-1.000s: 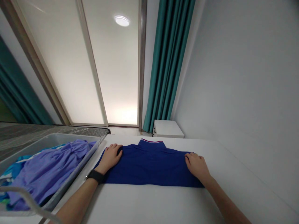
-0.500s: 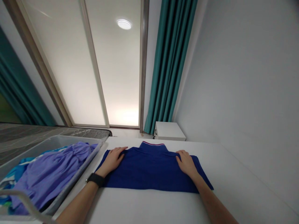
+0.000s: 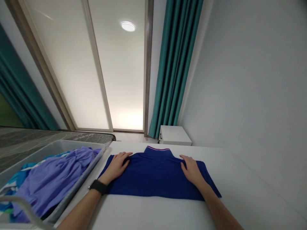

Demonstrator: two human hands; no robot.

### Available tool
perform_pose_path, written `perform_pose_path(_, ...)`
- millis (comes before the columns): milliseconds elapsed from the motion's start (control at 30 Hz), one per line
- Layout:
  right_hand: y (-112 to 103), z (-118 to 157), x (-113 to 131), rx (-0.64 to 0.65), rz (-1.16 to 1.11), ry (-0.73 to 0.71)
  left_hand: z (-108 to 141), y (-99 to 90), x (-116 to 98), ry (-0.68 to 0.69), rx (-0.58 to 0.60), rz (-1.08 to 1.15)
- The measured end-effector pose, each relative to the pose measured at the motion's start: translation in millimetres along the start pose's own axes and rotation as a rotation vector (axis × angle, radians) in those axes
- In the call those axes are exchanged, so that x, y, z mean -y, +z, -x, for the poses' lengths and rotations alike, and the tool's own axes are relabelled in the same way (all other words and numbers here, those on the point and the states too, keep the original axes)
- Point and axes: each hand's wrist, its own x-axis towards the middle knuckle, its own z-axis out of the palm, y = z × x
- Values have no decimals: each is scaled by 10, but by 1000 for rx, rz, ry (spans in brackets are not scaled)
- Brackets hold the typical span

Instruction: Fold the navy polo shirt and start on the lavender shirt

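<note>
A dark blue polo shirt (image 3: pixel 153 179) lies spread on the white table (image 3: pixel 148 212), its collar with a red and white trim pointing away from me. The shirt's lower part does not show, and its near edge runs straight across. My left hand (image 3: pixel 118 163) rests open on the left shoulder, fingers stretched toward the collar. On that wrist is a black watch (image 3: pixel 98 186). Over on the right shoulder lies my right hand (image 3: pixel 191 167), also open, with its fingers apart. Neither hand grips the cloth.
Left of the shirt stands a grey plastic bin (image 3: pixel 79 179) holding purple clothes (image 3: pixel 57 179) and blue ones. A pale curved bar (image 3: pixel 26 207) crosses its near corner. Beyond the table are a white cabinet (image 3: pixel 176 135) and a teal curtain (image 3: pixel 176 64). A wall rises on the right.
My right hand's fingers have spread slightly on the shirt, the index reaching toward the collar. The left hand stays almost in place, and the view has shifted a little.
</note>
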Motion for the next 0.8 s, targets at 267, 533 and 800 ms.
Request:
perform_pose_path(267, -1, -23, -30, 61, -28, 8, -20, -8, -28, -39, 6, -25)
perform_pose_path(533, -52, -276, 200, 265, -142, -46, -286, -41, -206, -47, 151, -40)
perform_pose_path(800, 7, -823, 334, 497, -149, 270, -810, 86, -481, -195, 339, -11)
